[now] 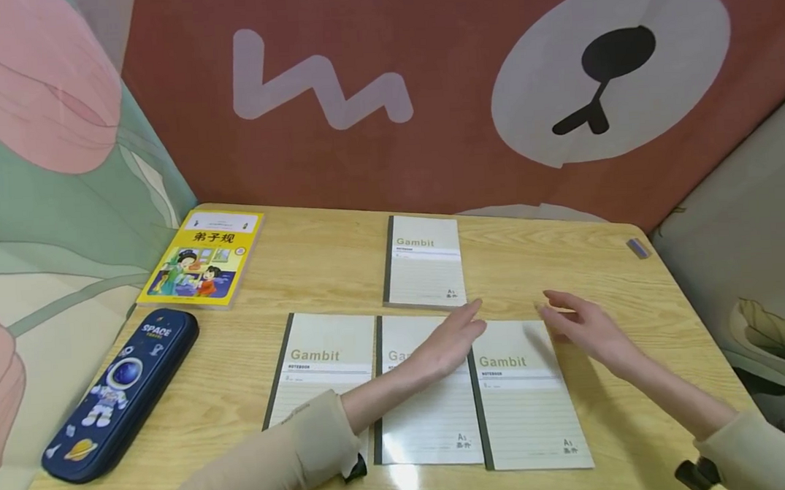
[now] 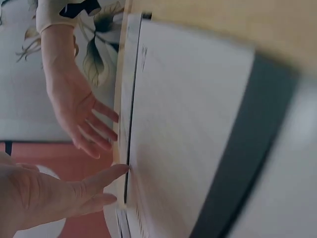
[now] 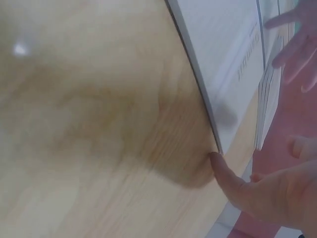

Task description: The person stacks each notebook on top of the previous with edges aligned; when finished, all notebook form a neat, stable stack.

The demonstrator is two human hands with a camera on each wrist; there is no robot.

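Note:
Three white Gambit notebooks with dark spines lie side by side: a left one (image 1: 319, 380), a middle one (image 1: 429, 419) and a right one (image 1: 527, 407). Behind them sits another Gambit notebook (image 1: 426, 262), which looks like a stack from its layered edge in the right wrist view. My left hand (image 1: 444, 343) reaches across the middle notebook with fingers extended and holds nothing; its forearm covers part of the left one. Beside the right notebook's far corner is my right hand (image 1: 593, 331), fingers loosely bent and holding nothing. Its thumb (image 3: 225, 173) is at that corner; contact is unclear.
A yellow book (image 1: 202, 260) lies at the table's back left, with a dark blue space-themed pencil case (image 1: 123, 392) in front of it. A small eraser-like block (image 1: 638, 248) is near the back right corner. Printed cloth (image 1: 362, 158) rises behind the wooden table (image 1: 314, 256).

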